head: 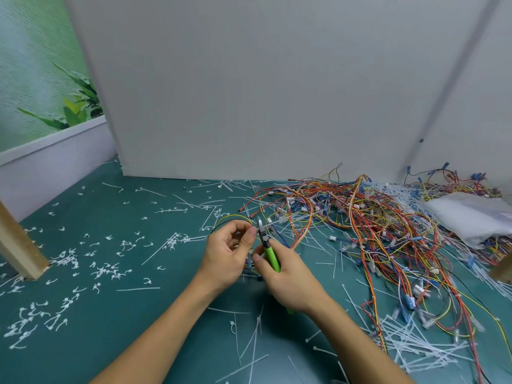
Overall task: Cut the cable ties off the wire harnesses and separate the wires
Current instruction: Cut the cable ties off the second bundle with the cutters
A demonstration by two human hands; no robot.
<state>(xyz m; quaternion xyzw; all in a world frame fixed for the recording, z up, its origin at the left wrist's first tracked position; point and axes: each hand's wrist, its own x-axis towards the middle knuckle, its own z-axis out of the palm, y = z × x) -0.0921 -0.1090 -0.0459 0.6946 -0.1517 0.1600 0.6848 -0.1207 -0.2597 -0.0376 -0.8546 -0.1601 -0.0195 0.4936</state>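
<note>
Over green table (138, 314), right fingers (284, 254) grip cutters (271, 254) pointing away; left fingers (247, 241) pinch wire (232, 217).

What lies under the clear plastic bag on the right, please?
Coloured wires poke out from beneath the bag at its near and far edges; whatever lies under its middle is covered.

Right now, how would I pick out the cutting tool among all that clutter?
Start at the teal table, just left of the big tangle of coloured wires. There, mid-table, the right hand grips the cutters. They alone have bright green handles and grey metal jaws.
</note>
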